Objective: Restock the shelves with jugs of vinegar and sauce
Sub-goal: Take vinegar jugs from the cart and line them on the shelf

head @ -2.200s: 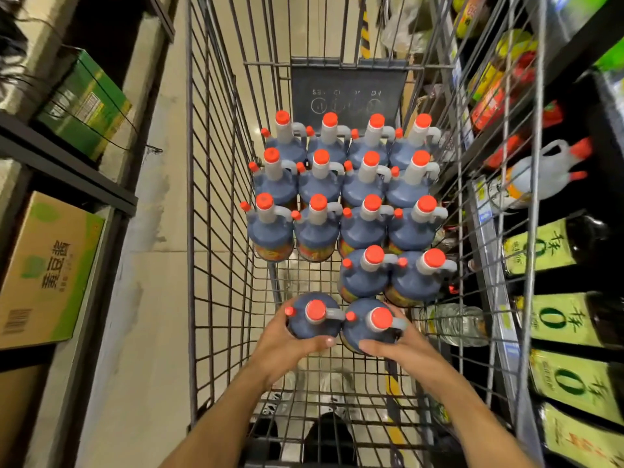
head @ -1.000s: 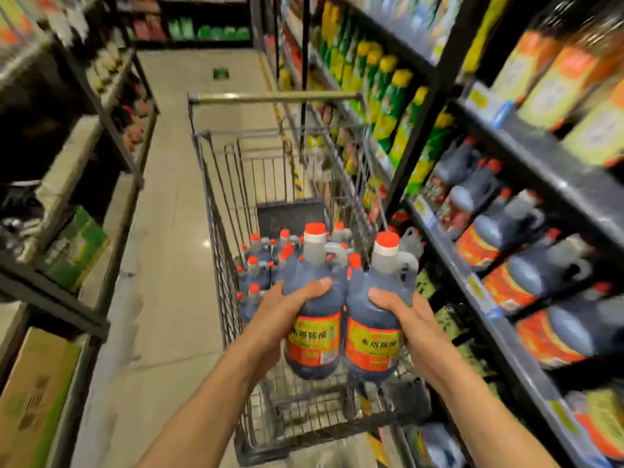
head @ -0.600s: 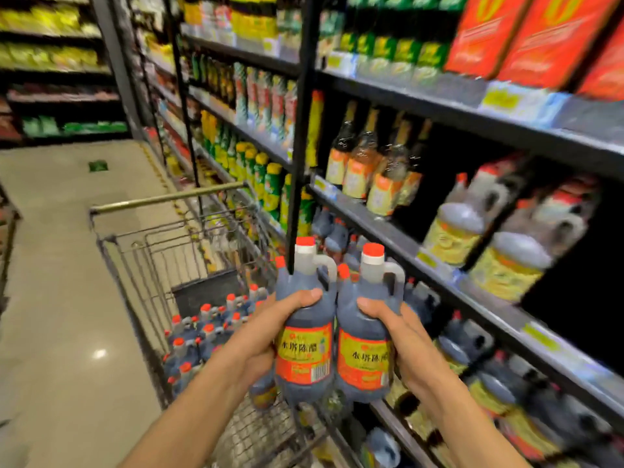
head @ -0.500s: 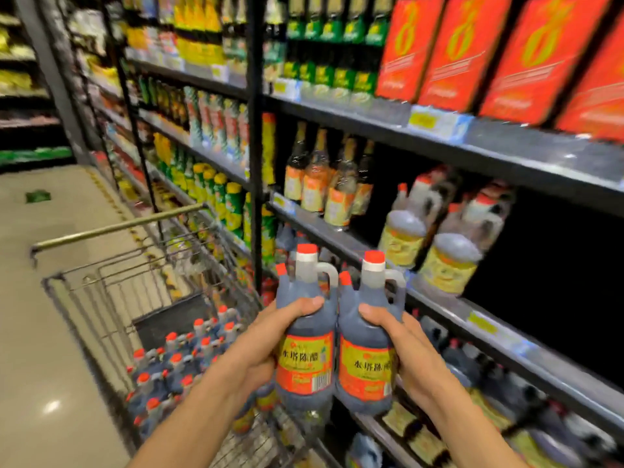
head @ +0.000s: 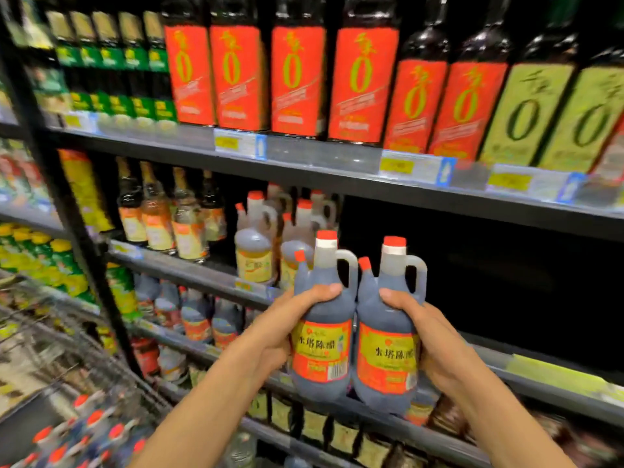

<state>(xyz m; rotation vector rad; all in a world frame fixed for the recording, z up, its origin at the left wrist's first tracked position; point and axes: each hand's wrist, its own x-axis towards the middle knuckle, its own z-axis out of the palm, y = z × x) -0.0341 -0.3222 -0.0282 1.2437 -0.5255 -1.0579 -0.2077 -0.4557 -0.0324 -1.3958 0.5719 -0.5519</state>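
Observation:
I hold two dark vinegar jugs with orange caps and red-and-yellow labels, upright and side by side, in front of the shelving. My left hand (head: 287, 329) grips the left jug (head: 322, 336) around its body. My right hand (head: 429, 339) grips the right jug (head: 388, 346). Both jugs are level with a middle shelf (head: 540, 376) whose bay behind them is dark and bare. To the left on that shelf stand similar jugs with yellow labels (head: 255, 244).
The upper shelf (head: 304, 157) carries tall dark bottles with red labels (head: 293, 79) and yellow-green labels (head: 526, 109). Slim bottles (head: 162, 217) stand at the left. The wire cart (head: 77, 427) with several more orange-capped jugs is at the lower left. Lower shelves hold more jugs (head: 199, 319).
I lifted the two jugs out of the cart and turned right. My view swung from the cart up to the shelves, and the jugs now sit before the bare shelf bay.

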